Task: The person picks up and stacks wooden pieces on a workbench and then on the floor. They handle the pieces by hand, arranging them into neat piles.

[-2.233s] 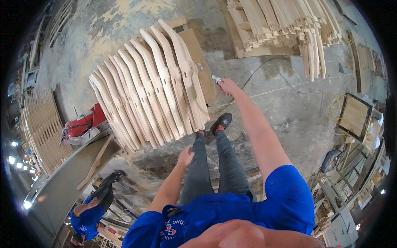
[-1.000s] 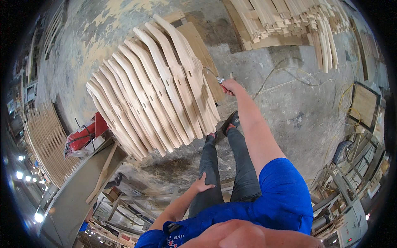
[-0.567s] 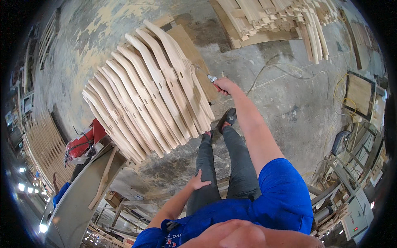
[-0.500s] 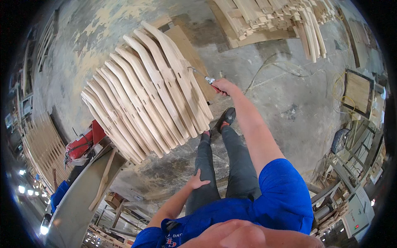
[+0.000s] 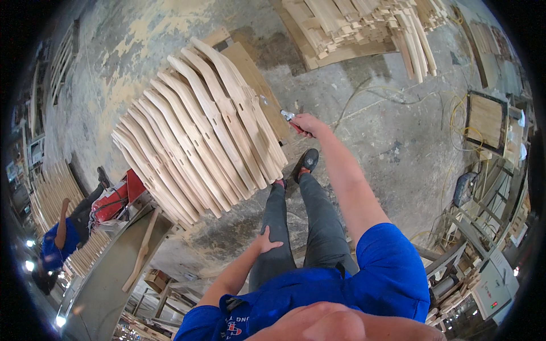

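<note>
My right hand (image 5: 307, 124) is closed around the red grip of an air blow gun (image 5: 288, 115) with a silver body. Its thin nozzle points left toward the stack, its tip close to the nearest curved piece; I cannot tell whether it touches. Several pale, curved wooden chair legs (image 5: 196, 128) with small slots stand side by side in a slanting stack in front of me. My left hand (image 5: 267, 241) holds nothing and rests on my left thigh, thumb and fingers apart.
Flat board (image 5: 250, 62) lies beside the stack. More cut wood (image 5: 347, 25) is piled at the far right. A hose (image 5: 392, 90) trails over the floor. At left are a metal table (image 5: 105, 284), a red machine (image 5: 111, 202) and a person in blue (image 5: 60, 241).
My right hand and the blow gun have shifted slightly down beside the stack. At the left, the other person has come further into view. My left hand stays on my thigh.
</note>
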Demonstrator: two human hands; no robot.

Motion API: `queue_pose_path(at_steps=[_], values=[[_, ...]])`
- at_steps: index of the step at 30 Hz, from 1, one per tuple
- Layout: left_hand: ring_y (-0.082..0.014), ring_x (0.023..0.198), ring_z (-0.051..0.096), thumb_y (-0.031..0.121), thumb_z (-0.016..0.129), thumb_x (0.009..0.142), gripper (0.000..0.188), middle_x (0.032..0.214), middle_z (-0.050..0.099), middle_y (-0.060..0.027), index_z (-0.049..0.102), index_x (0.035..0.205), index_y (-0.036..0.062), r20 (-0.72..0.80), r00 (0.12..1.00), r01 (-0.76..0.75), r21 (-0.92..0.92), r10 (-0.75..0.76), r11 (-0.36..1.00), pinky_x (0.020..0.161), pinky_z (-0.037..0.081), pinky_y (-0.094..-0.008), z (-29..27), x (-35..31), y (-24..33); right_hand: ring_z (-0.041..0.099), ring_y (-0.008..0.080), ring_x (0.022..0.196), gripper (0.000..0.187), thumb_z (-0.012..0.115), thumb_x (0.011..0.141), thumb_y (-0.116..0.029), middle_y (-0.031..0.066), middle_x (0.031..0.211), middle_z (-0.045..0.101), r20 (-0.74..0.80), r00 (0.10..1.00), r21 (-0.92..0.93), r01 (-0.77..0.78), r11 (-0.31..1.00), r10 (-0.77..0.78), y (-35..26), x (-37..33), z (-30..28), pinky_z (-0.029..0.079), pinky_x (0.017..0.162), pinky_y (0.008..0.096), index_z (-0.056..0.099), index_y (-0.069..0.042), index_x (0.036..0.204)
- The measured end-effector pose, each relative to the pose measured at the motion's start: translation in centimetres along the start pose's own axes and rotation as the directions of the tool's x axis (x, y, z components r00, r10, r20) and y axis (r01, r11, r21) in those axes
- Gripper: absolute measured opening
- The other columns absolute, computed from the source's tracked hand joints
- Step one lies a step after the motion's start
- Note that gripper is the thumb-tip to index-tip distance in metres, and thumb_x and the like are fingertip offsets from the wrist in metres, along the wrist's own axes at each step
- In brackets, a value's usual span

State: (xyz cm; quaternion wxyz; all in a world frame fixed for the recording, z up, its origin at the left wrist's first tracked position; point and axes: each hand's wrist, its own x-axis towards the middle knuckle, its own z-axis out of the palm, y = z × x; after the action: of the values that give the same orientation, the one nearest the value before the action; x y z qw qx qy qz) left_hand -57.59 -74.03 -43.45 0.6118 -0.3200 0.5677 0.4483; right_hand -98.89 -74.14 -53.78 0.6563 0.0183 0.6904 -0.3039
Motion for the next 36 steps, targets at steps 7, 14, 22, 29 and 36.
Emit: queue_pose_path(at_steps=[7,14,22,29,36], values=[[-0.0456,0.128,0.028,0.069,0.065,0.059,0.122,0.136,0.023,-0.0372,0.004,0.143,0.0054,-0.028,0.999,-0.028,-0.007,0.027,1.000,0.105,0.027,-0.0420,-0.1,-0.3,-0.3,0.039,0.0081,0.040,0.027,0.048,0.088,-0.035,0.0021,0.059,0.051,-0.024,0.998,-0.034,0.057,0.998,-0.058,-2.0,-1.0,-0.1,0.029,0.033,0.0252,0.055,-0.010,0.082],[-0.0454,0.127,0.029,0.069,0.065,0.059,0.123,0.136,0.023,-0.0375,0.003,0.143,0.0039,0.015,1.000,-0.011,0.027,0.011,1.000,0.105,0.027,-0.0406,-0.5,-0.1,-0.1,0.039,0.0100,0.039,0.029,0.047,0.088,-0.035,0.0021,0.058,0.050,-0.029,0.994,-0.109,0.099,0.989,-0.103,-2.2,-1.7,-0.1,0.031,0.034,0.0257,0.055,-0.009,0.079],[-0.0451,0.129,0.027,0.069,0.065,0.058,0.125,0.137,0.021,-0.0373,0.002,0.143,0.0042,0.003,0.999,-0.036,0.003,0.036,0.999,0.106,0.026,-0.0406,-0.5,0.3,-1.1,0.040,0.0111,0.039,0.027,0.047,0.088,-0.033,0.0031,0.057,0.051,-0.066,0.993,-0.064,0.093,0.994,-0.097,-2.6,-1.5,-0.2,0.031,0.033,0.0268,0.056,-0.008,0.083],[-0.0461,0.128,0.027,0.069,0.065,0.059,0.124,0.136,0.021,-0.0383,0.002,0.143,0.0045,0.006,1.000,-0.027,0.015,0.027,1.000,0.106,0.026,-0.0407,-0.6,0.2,-1.2,0.042,0.0150,0.037,0.026,0.045,0.087,-0.028,0.0060,0.056,0.052,-0.153,0.986,-0.156,0.045,0.987,-0.070,-2.0,-0.5,-0.4,0.033,0.033,0.0315,0.055,-0.005,0.079],[-0.0460,0.128,0.028,0.070,0.064,0.059,0.124,0.135,0.022,-0.0390,0.001,0.143,0.0034,0.025,0.999,-0.034,0.020,0.034,0.999,0.106,0.026,-0.0402,-1.1,0.0,-1.0,0.041,0.0114,0.037,0.030,0.045,0.089,-0.034,0.0036,0.057,0.053,-0.145,0.989,-0.224,-0.036,0.974,0.003,-0.8,0.2,-0.9,0.031,0.032,0.0274,0.055,-0.007,0.081]])
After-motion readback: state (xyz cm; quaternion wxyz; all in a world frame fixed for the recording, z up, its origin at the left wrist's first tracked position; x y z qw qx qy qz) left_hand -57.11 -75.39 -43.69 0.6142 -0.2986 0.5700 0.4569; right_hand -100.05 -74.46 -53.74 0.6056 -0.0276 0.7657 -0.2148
